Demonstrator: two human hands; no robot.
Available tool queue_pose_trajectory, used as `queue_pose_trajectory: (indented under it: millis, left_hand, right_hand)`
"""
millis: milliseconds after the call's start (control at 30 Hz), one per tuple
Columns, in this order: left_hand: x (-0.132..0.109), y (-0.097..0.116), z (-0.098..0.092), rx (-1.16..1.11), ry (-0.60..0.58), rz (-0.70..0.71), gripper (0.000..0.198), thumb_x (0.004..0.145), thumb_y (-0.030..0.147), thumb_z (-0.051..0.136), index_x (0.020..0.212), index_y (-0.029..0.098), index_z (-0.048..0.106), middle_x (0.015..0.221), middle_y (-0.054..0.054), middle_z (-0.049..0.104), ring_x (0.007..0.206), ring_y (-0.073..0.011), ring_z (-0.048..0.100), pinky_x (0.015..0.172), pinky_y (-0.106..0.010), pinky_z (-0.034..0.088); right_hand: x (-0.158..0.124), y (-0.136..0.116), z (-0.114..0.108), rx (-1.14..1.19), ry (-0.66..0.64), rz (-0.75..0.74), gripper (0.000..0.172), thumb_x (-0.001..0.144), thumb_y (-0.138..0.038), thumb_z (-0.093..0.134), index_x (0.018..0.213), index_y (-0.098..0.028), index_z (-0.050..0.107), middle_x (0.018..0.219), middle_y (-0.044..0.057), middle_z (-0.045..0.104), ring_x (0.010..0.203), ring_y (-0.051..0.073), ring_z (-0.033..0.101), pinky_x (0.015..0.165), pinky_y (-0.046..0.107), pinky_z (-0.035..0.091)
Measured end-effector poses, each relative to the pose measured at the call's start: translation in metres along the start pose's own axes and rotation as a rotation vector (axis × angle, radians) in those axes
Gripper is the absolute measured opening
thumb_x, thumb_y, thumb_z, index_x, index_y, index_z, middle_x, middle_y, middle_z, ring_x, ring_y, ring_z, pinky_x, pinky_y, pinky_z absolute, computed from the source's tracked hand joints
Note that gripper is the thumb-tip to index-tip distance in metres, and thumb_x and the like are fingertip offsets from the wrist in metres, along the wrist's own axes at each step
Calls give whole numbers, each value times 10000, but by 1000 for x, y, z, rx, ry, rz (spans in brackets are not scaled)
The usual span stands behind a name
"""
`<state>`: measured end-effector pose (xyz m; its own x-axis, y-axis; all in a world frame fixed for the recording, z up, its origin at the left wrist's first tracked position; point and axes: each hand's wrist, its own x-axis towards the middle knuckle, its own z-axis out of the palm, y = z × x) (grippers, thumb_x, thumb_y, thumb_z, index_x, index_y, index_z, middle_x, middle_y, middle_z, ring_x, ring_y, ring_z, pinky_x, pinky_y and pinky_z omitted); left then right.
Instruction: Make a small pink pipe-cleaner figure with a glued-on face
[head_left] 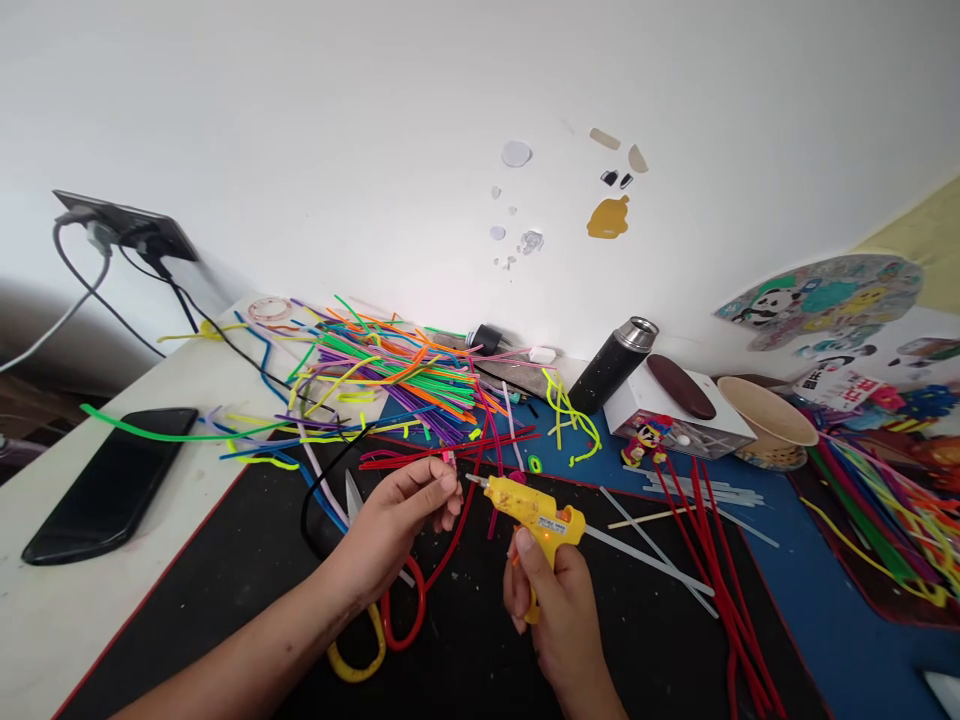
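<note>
My right hand (559, 610) is wrapped round the handle of a yellow hot glue gun (529, 505), with a clear glue stick (652, 560) sticking out of its back. The gun's metal nozzle points left, close to the fingertips of my left hand (412, 505). Those fingers are pinched together, and a small pink piece (449, 457) shows at their tips; its kind is hard to make out. Under my left wrist lie scissors (405, 615) with red and yellow handles, partly hidden by the arm.
A heap of coloured pipe cleaners (405, 370) lies behind my hands. Red pipe cleaners (720, 560) and glue sticks (705, 487) are on the right of the black mat (285, 600). A black flask (611, 365), a white box (675, 410), a bowl (772, 410) and a phone (112, 485) stand or lie around.
</note>
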<state>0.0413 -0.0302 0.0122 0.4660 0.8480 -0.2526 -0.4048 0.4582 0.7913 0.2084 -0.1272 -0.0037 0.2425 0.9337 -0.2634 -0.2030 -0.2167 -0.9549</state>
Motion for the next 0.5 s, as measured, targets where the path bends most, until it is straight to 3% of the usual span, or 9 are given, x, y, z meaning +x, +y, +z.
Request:
queue_pose_trajectory:
  millis: [500]
  left_hand:
    - [1,-6,-1,-191,-40,-131,271,815,343,874,786,127,714,701,-29,632,606,-117,547,596,-241,399]
  right_hand:
    - [0,3,5,-68,5,-7,720,942,-687,627,420,-224,454,365,-12,407,351,84,365,431,268,235]
